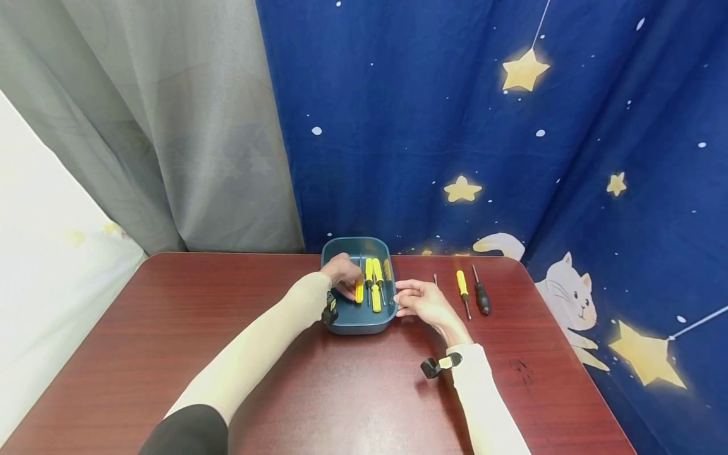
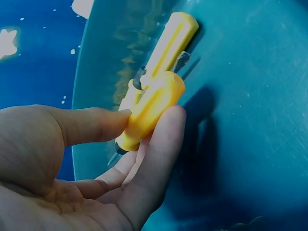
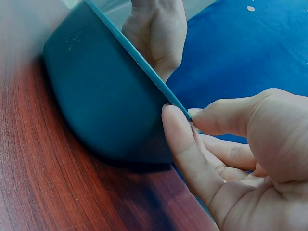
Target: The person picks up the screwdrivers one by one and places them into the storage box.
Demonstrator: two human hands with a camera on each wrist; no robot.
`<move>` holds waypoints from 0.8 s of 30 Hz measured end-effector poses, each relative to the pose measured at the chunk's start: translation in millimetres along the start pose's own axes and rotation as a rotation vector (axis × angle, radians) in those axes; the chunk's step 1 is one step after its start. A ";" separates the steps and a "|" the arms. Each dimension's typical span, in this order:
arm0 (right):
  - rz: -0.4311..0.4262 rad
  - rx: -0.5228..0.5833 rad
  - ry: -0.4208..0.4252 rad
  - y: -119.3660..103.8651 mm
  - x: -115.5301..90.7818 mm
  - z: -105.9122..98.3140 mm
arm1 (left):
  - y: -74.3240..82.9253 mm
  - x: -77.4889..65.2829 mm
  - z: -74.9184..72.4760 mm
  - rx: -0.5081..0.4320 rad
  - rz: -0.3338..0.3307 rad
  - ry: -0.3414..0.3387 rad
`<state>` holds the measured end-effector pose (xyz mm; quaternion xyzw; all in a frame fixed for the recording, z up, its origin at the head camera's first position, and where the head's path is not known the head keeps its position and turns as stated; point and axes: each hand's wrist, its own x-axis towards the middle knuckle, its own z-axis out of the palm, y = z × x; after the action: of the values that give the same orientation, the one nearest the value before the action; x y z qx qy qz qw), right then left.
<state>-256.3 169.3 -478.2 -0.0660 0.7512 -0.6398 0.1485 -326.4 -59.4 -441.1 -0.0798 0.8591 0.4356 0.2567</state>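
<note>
A teal plastic box (image 1: 358, 329) stands at the far edge of the table, with several yellow-handled screwdrivers (image 1: 376, 298) lying in it. Inside the box, my left hand (image 1: 344, 274) pinches the yellow handle of a screwdriver (image 2: 153, 108) between thumb and fingers. Its dark collar and metal tip point down past the fingers in the left wrist view. My right hand (image 1: 422, 303) grips the box's right rim (image 3: 144, 65), thumb on the inner side and fingers against the outer wall.
Right of the box lie a yellow-handled screwdriver (image 1: 462, 285) and a black-handled screwdriver (image 1: 482, 298). A thin metal shaft (image 1: 435, 278) shows behind my right hand, the rest hidden. Curtains (image 1: 398, 126) hang right behind the reddish-brown table (image 1: 227, 284).
</note>
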 end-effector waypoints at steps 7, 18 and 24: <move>0.011 -0.006 0.006 -0.1 1.1 -1.1 | 3.4 5.2 6.8 0.032 -0.007 -0.003; 0.024 -0.015 0.000 -0.8 2.3 -1.6 | 9.3 9.5 9.9 0.061 -0.057 -0.046; 0.012 -0.015 -0.002 -1.9 2.5 -1.6 | 10.7 12.8 12.0 0.038 -0.081 -0.064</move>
<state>-259.3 169.7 -476.4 -0.0632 0.7562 -0.6331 0.1527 -336.8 -42.2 -446.0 -0.0957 0.8547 0.4106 0.3027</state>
